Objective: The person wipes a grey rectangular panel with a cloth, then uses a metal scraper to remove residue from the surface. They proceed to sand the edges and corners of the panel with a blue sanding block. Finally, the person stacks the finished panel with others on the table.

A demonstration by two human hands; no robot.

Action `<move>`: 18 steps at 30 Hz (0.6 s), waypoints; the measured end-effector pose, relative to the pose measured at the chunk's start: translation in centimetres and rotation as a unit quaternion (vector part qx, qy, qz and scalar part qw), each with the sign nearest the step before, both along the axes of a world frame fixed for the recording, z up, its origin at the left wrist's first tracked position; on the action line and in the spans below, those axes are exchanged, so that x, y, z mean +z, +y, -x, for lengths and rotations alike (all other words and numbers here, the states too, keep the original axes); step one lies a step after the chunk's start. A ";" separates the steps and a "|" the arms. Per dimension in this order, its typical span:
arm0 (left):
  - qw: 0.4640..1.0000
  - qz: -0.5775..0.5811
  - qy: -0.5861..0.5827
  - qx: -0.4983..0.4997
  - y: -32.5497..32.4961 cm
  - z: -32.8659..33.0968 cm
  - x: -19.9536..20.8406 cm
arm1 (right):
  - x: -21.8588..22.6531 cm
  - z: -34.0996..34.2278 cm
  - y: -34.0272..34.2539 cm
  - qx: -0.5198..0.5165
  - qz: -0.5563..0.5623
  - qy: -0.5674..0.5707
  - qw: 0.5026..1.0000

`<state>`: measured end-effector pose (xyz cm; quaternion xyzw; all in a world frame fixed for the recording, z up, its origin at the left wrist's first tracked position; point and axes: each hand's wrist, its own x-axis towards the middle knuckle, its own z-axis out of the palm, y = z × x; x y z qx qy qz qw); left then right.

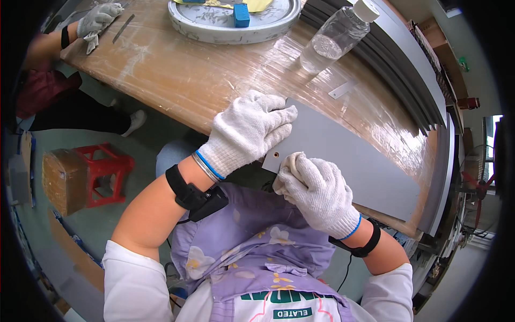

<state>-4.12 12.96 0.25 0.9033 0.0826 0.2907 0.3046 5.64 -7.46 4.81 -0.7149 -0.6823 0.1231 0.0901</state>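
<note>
Over at the upper left, a co-worker's gloved hand (99,21) is at the tabletop (161,64), well apart from this piece. Near the centre, the left hand (252,126) has its fingers almost straight, laid at the left end of a grey panel (354,161), steadying rather than clutching, I'd say. The panel stretches from centre to lower right; I'd judge it mid-handling, not yet put aside, though what's left to do doesn't show. The right hand (316,188) curls its fingers in by the near edge; whether they pinch a cloth or just bunched glove, I can't tell. Upper right, dark strips (386,80) lie stacked, finished or waiting, I can't say.
</note>
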 end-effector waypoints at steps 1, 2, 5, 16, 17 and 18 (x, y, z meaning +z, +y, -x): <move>1.000 -0.001 -0.004 0.004 0.1 0.1 -0.1 | 0.6 0.0 0.5 0.031 -0.007 -0.034 0.999; 1.000 0.000 -0.010 0.007 0.1 0.2 -0.2 | 1.3 0.1 1.0 0.061 -0.016 -0.069 0.996; 1.000 0.000 -0.012 0.009 0.2 0.3 -0.1 | 1.6 -0.7 0.6 -0.092 0.098 0.142 0.981; 1.000 0.005 -0.026 0.013 0.1 0.2 -0.3 | 0.3 -0.7 0.0 -0.084 0.052 0.099 0.990; 1.000 0.009 -0.024 0.014 0.0 0.3 -0.3 | 0.3 -0.6 0.0 -0.076 0.043 0.084 0.993; 1.000 0.012 -0.021 0.014 0.0 0.3 -0.2 | 0.2 -0.3 0.6 -0.035 -0.003 0.038 0.999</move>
